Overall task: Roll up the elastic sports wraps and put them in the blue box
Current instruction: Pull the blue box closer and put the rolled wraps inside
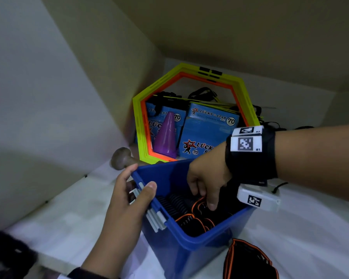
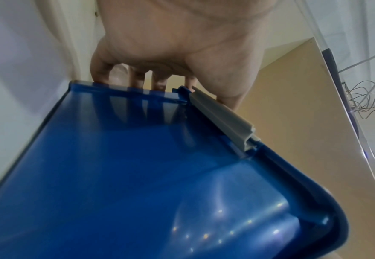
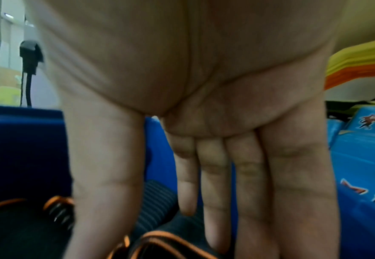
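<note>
The left hand [image 1: 127,200] gripped the blue box [image 1: 191,246] rim; the right hand [image 1: 207,181] — fingers straight, holding nothing — pressed the rolled wraps [image 1: 189,214]; soft, springy, best pinched across the roll.

Right hand [image 1: 207,178] is bare, but the wrist has a wide black strap [image 1: 252,156] with white blocks carrying black square-pattern markers, plus a white box [image 1: 259,198] hanging under it. Left hand [image 1: 129,198] is bare too, with a dark sleeve cuff [image 1: 85,273] at the bottom edge.
</note>
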{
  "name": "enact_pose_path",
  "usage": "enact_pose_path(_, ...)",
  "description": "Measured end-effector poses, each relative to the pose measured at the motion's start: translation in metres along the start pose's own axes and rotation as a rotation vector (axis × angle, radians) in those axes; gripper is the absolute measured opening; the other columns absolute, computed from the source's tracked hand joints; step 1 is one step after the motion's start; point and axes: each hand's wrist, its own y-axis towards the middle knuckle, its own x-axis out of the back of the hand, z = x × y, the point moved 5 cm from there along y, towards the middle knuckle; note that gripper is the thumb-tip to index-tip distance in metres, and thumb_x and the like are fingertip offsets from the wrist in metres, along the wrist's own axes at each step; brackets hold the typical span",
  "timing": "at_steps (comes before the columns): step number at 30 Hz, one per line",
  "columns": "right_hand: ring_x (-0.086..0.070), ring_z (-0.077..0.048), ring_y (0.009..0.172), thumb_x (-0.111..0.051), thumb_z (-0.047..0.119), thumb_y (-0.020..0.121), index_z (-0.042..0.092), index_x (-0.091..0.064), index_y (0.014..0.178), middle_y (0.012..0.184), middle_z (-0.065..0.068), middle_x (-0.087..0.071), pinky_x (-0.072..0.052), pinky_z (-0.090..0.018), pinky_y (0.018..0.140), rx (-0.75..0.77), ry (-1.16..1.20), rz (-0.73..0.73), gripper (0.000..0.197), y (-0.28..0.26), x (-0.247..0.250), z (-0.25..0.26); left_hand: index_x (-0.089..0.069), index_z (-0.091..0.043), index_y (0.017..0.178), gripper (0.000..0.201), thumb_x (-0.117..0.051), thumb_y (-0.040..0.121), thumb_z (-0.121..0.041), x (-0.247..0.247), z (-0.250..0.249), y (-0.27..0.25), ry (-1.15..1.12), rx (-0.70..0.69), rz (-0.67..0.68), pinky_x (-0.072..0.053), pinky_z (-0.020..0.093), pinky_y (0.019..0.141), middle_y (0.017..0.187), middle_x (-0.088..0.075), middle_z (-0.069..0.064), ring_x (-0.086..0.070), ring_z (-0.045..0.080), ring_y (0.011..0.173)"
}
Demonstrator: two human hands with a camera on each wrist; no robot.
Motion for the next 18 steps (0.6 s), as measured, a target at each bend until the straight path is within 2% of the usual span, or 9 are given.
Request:
enact_pose_path(3, -0.071, -0.025, 0.095, -0.088, 0.025, 0.072, 0.017, -0.063, 0.116, 0.11, -0.009, -0.073, -0.06, -0.035, 0.071, 0.032, 0.066, -0.13, 0.051, -0.027, 0.008, -0.013, -0.059, -0.046, 0.124, 0.047, -0.069, 0.078, -0.037, -0.005, -0.002, -0.003, -0.083, 0.008, -0.013, -0.051, 0.032, 0.087, 0.112, -0.071, -0.005, -0.072, 0.013, 0.102)
enact_pose_path(5, -0.071, -0.019, 0.088, -0.084, 0.026, 0.078, 0.017, -0.064, 0.112, 0.106, -0.005, -0.074, -0.061, -0.035, 0.073, 0.042, 0.164, -0.219, 0.04, -0.059, 0.013, -0.026, -0.06, -0.041, 0.124, 0.042, -0.067, 0.085, -0.027, -0.008, -0.003, -0.006, -0.15, 0.034, -0.033, -0.052, 0.032, 0.085, 0.11, -0.072, -0.006, -0.072, 0.012, 0.1)
enact_pose_path(7, -0.072, -0.018, 0.085, -0.083, 0.024, 0.079, 0.019, -0.066, 0.103, 0.097, -0.002, -0.076, -0.062, -0.036, 0.074, 0.035, 0.247, -0.311, 0.03, -0.082, 0.012, -0.046, -0.061, -0.041, 0.123, 0.038, -0.066, 0.09, -0.023, -0.01, -0.002, -0.008, -0.179, 0.052, -0.041, -0.053, 0.04, 0.09, 0.11, -0.072, -0.006, -0.072, 0.016, 0.104)
enact_pose_path(10, -0.074, -0.022, 0.087, -0.081, 0.015, 0.079, 0.016, -0.068, 0.097, 0.092, -0.007, -0.078, -0.061, -0.034, 0.072, 0.048, 0.385, -0.302, 0.022, -0.107, -0.015, -0.07, -0.062, -0.041, 0.123, 0.036, -0.064, 0.093, -0.02, -0.011, -0.001, -0.009, -0.222, 0.083, -0.053, -0.053, 0.051, 0.096, 0.114, -0.071, -0.003, -0.071, 0.022, 0.106)
enact_pose_path(13, -0.071, -0.019, 0.082, -0.079, 0.006, 0.08, 0.007, -0.069, 0.102, 0.095, -0.011, -0.077, -0.058, -0.033, 0.07, 0.04, 0.519, -0.191, 0.024, -0.12, -0.062, -0.081, -0.063, -0.04, 0.122, 0.035, -0.062, 0.095, -0.018, -0.014, -0.002, -0.01, -0.239, 0.089, -0.058, -0.057, 0.05, 0.088, 0.111, -0.07, -0.003, -0.072, 0.023, 0.101)
enact_pose_path(15, -0.069, -0.017, 0.083, -0.081, 0.016, 0.079, 0.007, -0.067, 0.108, 0.101, -0.008, -0.077, -0.058, -0.039, 0.081, 0.032, 0.523, -0.128, 0.033, -0.114, -0.1, -0.077, -0.062, -0.04, 0.122, 0.034, -0.061, 0.096, -0.017, -0.014, -0.003, -0.011, -0.219, 0.078, -0.061, -0.06, 0.04, 0.074, 0.109, -0.07, -0.003, -0.074, 0.018, 0.093)
enact_pose_path(16, -0.069, -0.019, 0.087, -0.083, 0.029, 0.076, 0.01, -0.067, 0.111, 0.104, -0.007, -0.075, -0.057, -0.04, 0.086, 0.039, 0.493, -0.135, 0.043, -0.109, -0.117, -0.072, -0.061, -0.039, 0.124, 0.034, -0.06, 0.097, -0.018, -0.012, -0.003, -0.01, -0.199, 0.07, -0.069, -0.06, 0.036, 0.07, 0.11, -0.07, -0.002, -0.074, 0.016, 0.09)
enact_pose_path(17, -0.068, -0.021, 0.092, -0.083, 0.044, 0.072, 0.013, -0.066, 0.111, 0.106, -0.005, -0.073, -0.056, -0.04, 0.089, 0.044, 0.46, -0.163, 0.052, -0.104, -0.131, -0.065, -0.06, -0.039, 0.125, 0.035, -0.06, 0.098, -0.018, -0.011, -0.003, -0.009, -0.18, 0.064, -0.072, -0.06, 0.035, 0.071, 0.112, -0.069, -0.001, -0.074, 0.015, 0.09)
enact_pose_path(18, -0.067, -0.019, 0.096, -0.081, 0.054, 0.07, 0.017, -0.067, 0.11, 0.106, -0.003, -0.071, -0.056, -0.037, 0.088, 0.062, 0.457, -0.196, 0.056, -0.1, -0.142, -0.057, -0.059, -0.04, 0.126, 0.035, -0.06, 0.098, -0.02, -0.01, -0.003, -0.009, -0.166, 0.062, -0.071, -0.06, 0.04, 0.078, 0.114, -0.069, 0.0, -0.073, 0.016, 0.095)
